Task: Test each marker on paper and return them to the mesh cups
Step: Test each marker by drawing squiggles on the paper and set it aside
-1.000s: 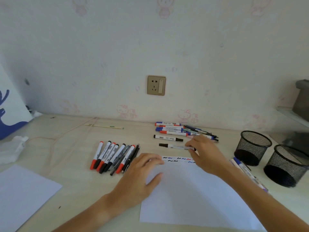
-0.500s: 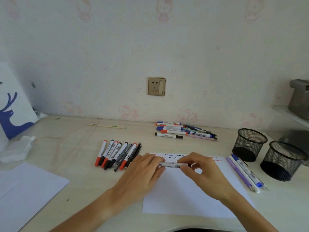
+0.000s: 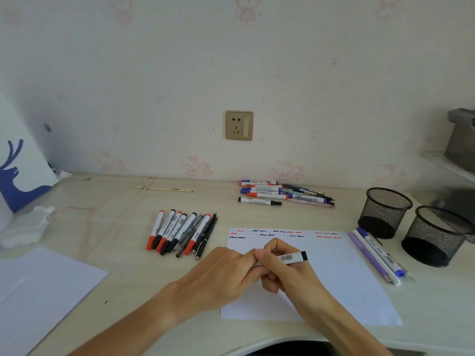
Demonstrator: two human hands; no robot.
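Markers (image 3: pixel 180 233) lie in a row on the left, then my left hand (image 3: pixel 221 276) and right hand (image 3: pixel 285 273) both grip one white marker (image 3: pixel 291 258) over the paper (image 3: pixel 341 286), and two mesh cups (image 3: pixel 385 211) stand right.

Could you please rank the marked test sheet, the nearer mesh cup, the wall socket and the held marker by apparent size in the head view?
1. Test sheet
2. Nearer mesh cup
3. Held marker and wall socket: too alike to rank, and hands hide part of the marker.
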